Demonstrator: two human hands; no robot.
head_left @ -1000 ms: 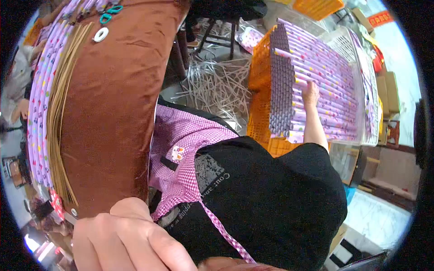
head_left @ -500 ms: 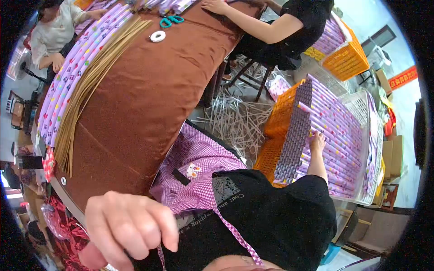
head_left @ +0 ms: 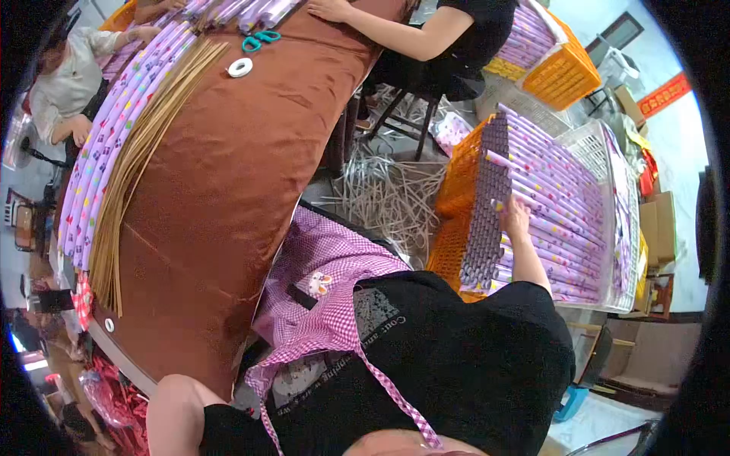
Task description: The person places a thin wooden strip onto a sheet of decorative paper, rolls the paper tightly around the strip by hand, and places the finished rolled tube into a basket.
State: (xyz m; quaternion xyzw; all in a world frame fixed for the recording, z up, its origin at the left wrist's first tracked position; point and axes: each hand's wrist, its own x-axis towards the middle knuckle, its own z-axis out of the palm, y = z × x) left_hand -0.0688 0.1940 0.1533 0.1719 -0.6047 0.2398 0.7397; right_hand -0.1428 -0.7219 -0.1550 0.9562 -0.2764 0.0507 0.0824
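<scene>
My right hand (head_left: 517, 217) reaches out to a stack of lilac patterned tubes (head_left: 559, 182) with dark grey ends, lying in an orange crate (head_left: 449, 216). Its fingers curl around one tube near the stack's end face, and that tube's tip pokes out a little past the others. Another tube (head_left: 498, 159) sticks out higher in the stack. Of my left side only a bare bent arm (head_left: 176, 414) shows at the bottom left; the left hand is out of view. I wear a pink checked apron (head_left: 334, 319) over a black shirt.
A brown-covered table (head_left: 228, 159) carries thin tan strips (head_left: 141, 163), lilac tubes (head_left: 99, 178), teal scissors (head_left: 260, 40) and a white tape roll (head_left: 240, 68). Two people sit at it. Pale strip scraps (head_left: 388, 197) litter the floor. Another orange crate (head_left: 563, 72) stands behind.
My left hand has dropped out of view at the lower left, leaving only the arm. My right hand stays at the tube stack. The whole view has shifted slightly.
</scene>
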